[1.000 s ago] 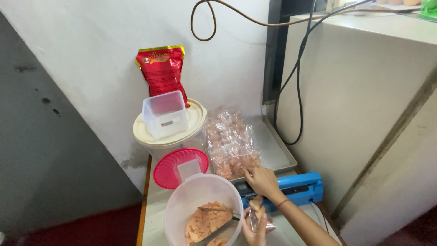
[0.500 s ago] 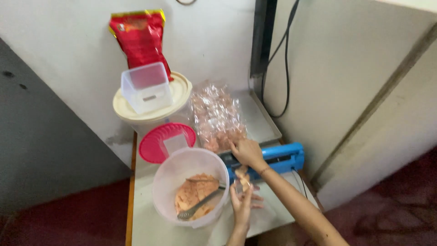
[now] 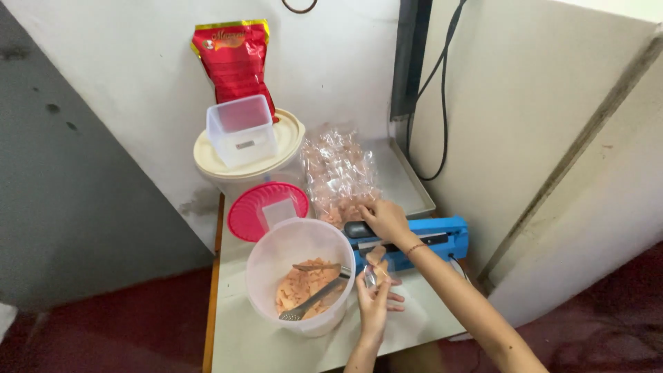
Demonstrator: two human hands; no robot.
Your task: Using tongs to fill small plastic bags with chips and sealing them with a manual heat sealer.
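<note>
A clear tub of orange crackers with a metal spoon sits left. Just right of it, my left hand pinches a small filled bag at the blue sealer, whose handle my right hand presses, fingers curled
</note>
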